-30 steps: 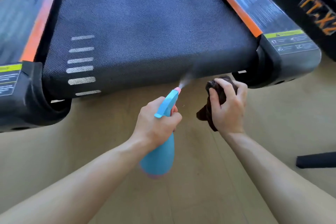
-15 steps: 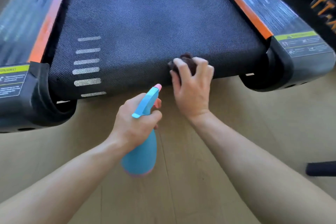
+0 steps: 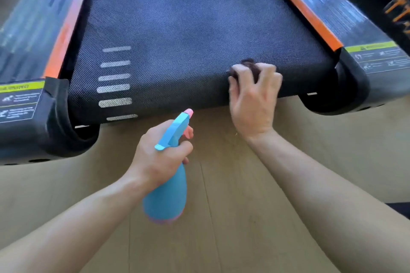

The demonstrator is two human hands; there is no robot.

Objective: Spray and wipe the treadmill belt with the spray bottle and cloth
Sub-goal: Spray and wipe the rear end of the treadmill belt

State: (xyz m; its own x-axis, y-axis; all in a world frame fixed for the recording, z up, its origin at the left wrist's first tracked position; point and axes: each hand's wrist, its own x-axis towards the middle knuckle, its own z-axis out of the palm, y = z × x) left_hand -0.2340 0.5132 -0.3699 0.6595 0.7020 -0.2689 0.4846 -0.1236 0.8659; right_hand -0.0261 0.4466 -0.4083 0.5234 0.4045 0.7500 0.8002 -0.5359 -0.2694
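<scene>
Bright daylight; pale sheen on belt (image 3: 199, 29); blurred, bowed edges.

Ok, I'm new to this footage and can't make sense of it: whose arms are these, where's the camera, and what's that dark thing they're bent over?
The camera sits on a person's head and looks down, so the two bare arms are that person's own. The dark textured surface is the rear end of a treadmill belt, with orange-edged side rails and white stripes printed on it. It stands on a pale wooden floor. The left hand holds a blue spray bottle with a pink nozzle, pointed towards the belt. The right hand presses a bunched dark cloth against the belt's near edge, wiping it.
</scene>
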